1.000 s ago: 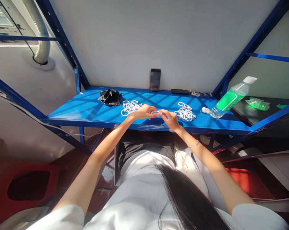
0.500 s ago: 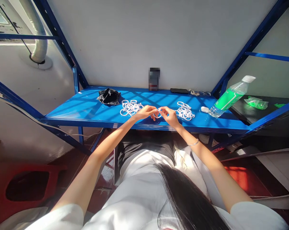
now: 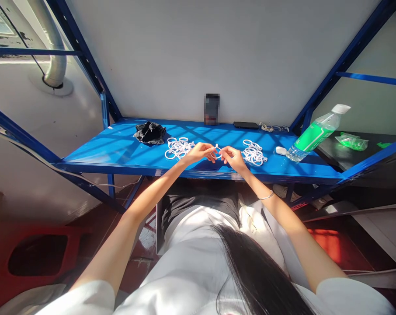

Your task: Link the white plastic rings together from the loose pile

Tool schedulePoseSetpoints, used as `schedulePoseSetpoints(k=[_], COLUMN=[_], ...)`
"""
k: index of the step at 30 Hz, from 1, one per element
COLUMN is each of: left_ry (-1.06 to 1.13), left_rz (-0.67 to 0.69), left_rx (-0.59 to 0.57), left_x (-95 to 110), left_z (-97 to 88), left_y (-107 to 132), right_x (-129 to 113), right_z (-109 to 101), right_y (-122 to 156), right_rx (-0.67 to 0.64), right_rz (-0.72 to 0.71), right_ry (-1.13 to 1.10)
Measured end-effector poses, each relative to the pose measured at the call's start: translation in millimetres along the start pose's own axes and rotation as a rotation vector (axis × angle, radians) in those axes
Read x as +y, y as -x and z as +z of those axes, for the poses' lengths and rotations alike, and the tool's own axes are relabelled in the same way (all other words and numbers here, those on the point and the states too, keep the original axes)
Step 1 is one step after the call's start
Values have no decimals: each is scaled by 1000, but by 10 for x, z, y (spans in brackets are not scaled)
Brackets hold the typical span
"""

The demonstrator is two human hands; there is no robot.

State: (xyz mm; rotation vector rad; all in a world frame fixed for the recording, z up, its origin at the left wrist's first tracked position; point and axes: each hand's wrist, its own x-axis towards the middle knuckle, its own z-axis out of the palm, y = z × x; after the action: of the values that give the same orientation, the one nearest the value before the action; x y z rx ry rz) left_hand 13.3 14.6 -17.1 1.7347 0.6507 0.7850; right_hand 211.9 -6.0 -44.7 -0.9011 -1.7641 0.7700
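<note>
Close above the blue table's front part, both hands meet at one thin white ring (image 3: 217, 156). My left hand (image 3: 200, 152) pinches the ring's left side between thumb and fingers. On the other side, my right hand (image 3: 232, 156) has its thumb and fingertips closed on the ring's right edge. A small tip stands up at the top of the ring; what it is I cannot make out. A pile of similar white rings (image 3: 178, 148) lies just left of my left hand. Another pile of white rings (image 3: 253, 154) lies right of my right hand.
On the blue table (image 3: 119, 144) are a crumpled black plastic bag (image 3: 150, 132), a dark phone (image 3: 245, 125), a coiled cable (image 3: 266, 127), a small white case (image 3: 280, 150) and a green-labelled bottle (image 3: 316, 135). A blurred dark upright object (image 3: 211, 109) stands against the wall.
My fingertips have drawn slightly apart, the right hand shifting a little right and down. More of the white ring shows between them, with its tip now visible at the top.
</note>
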Motion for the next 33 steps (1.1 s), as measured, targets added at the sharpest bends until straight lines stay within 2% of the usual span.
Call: schedulePoseSetpoints(k=[4, 7, 9, 14, 17, 22, 33], left_ry=[-89, -154, -160, -169, -183, -192, -274], left_rz=[51, 87, 95, 91, 90, 70, 62], left_rx=[103, 214, 237, 185, 161, 151, 127], left_x=[-14, -4, 22, 111, 135, 129, 103], left_z=[0, -1, 6, 45, 54, 30, 7], left_y=[-2, 6, 18, 59, 76, 79, 80], right_x=[53, 48, 30, 6, 10, 25, -23], right_z=[-5, -7, -2, 46, 72, 68, 107], right_y=[-28, -36, -26, 40, 65, 69, 113], right_rx=[42, 109, 124, 56, 30, 113, 94], right_rz=[-56, -156, -243, -430, -474, -475, -473], right_ry=[41, 156, 268, 652, 835, 856, 1060])
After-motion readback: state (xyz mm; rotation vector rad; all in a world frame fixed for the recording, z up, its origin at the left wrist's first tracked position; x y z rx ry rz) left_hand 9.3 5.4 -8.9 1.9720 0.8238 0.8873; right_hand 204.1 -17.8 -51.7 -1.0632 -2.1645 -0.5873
